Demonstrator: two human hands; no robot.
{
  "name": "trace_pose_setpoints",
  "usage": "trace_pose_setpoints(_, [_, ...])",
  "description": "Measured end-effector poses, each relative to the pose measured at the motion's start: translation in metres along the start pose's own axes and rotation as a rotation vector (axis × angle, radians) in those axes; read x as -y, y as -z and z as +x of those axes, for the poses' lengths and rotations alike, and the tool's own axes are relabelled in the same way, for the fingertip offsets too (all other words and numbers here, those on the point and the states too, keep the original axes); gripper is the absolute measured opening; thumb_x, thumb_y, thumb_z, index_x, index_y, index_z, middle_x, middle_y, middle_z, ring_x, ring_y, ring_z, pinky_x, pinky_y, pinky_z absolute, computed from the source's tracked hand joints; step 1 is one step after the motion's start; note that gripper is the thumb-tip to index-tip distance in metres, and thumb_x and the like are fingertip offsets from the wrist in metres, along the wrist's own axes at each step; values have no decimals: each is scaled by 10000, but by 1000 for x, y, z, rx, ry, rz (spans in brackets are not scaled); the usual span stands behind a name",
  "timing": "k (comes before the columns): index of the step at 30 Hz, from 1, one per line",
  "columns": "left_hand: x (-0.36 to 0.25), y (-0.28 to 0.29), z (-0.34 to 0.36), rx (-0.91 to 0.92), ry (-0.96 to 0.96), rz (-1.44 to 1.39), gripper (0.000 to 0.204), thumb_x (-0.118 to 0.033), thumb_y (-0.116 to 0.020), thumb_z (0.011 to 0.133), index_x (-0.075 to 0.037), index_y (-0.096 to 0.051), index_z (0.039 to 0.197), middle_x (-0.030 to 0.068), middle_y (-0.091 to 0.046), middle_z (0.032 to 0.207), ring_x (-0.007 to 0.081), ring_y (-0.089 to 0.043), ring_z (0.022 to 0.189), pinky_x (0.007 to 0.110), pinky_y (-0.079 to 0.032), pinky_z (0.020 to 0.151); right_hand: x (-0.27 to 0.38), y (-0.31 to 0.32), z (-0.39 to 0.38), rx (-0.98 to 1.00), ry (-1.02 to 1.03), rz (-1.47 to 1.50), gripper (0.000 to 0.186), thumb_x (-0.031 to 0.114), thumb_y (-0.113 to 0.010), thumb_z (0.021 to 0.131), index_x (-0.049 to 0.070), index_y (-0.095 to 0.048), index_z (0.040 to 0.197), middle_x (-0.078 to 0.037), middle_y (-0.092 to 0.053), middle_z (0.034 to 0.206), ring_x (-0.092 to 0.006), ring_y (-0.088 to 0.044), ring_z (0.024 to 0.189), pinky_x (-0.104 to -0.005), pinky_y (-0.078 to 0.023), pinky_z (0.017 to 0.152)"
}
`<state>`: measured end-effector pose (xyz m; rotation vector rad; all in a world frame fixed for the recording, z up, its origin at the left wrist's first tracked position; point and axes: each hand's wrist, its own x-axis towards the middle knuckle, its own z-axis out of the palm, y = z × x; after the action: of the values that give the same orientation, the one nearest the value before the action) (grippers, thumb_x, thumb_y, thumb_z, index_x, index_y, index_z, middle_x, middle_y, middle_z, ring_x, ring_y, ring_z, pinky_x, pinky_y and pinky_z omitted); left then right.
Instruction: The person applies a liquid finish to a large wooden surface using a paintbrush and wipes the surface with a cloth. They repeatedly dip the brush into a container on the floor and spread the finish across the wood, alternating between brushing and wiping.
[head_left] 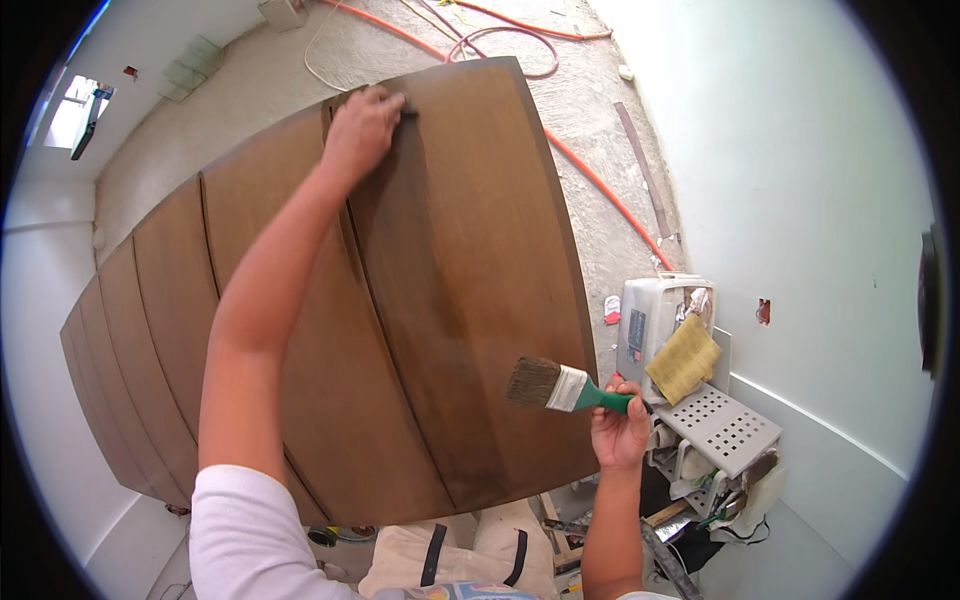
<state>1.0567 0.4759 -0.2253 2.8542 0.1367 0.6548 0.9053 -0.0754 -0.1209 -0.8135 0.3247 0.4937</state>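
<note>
A large brown wooden panel [490,240] with dark lengthwise grooves lies in front of me. Near its far edge my left hand [362,130] is closed and pressed to the surface. A small dark piece [408,108] pokes out by its fingers; its kind is too hidden to tell. Along the strip from that hand toward me the wood looks darker and wet. My right hand [622,432], at the panel's near right corner, grips a paintbrush [590,396] by its green handle. The brush's dark bristles point left, above the panel.
To the right stand a white plastic container [640,300], a yellow sponge-like pad [685,358] and a grey perforated step [722,428] with cluttered items beneath. An orange hose [610,195] runs over the rough floor beyond the panel. A pale wall [820,200] rises at the right.
</note>
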Motion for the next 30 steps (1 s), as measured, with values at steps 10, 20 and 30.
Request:
trace_pose_setpoints(10, [-98,40,-95,216,-18,-237,282,-56,-696,915,-48,-742,1194,165,-672,1065,356,-652,1017,429,-531,907,3,26,-15,47,10,35,315,245,-729,996,3,-660,1185,-147,-603,1165,-272,-694,953,-376,-636,816])
trace_pose_setpoints(20, [-365,158,-377,504,121,-369,461,-56,-647,837,-66,-704,1294,87,-635,1306,282,-595,1152,411,-465,955,41,70,-59,92,-15,52,311,228,-725,998,-10,-669,1190,-161,-640,1173,-282,-714,942,-370,-647,817])
trace_pose_setpoints(30, [-374,131,-356,285,24,-225,396,-95,-678,840,-86,-696,1235,89,-644,1234,327,-609,1135,481,-466,935,48,125,-103,46,-97,15,295,218,-681,1026,-14,-654,1207,-202,-709,1169,-323,-744,1001,-390,-656,867])
